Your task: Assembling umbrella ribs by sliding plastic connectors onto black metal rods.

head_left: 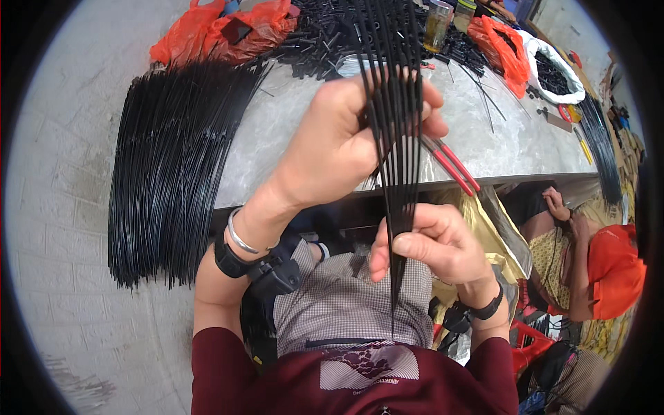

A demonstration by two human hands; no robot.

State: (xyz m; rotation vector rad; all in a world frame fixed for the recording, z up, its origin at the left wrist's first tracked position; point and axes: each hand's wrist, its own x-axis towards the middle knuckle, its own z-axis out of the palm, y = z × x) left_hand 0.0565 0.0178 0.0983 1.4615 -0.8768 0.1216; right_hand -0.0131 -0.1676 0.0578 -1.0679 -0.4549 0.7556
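A bunch of long thin black rods [399, 173] stands upright in front of me, fanned out at the top and drawn together toward the lower end. My left hand [339, 142] is closed around its upper part, fingers wrapped behind the rods. Lower down, my right hand [443, 242] pinches the narrowing end between thumb and fingers. Just right of the rods, pliers with red handles [451, 166] lie at the front edge of the grey table [266, 149]. A thick mass of similar black rods [173, 173] hangs over the table's left side.
Short black tube-like pieces [321, 38] are heaped at the back, beside a glass jar [438, 26]. Red plastic bags [259, 28] lie back left, another red bag [503, 52] back right. A white sack [551, 69] holds black pieces. Another person in red [612, 270] sits at right.
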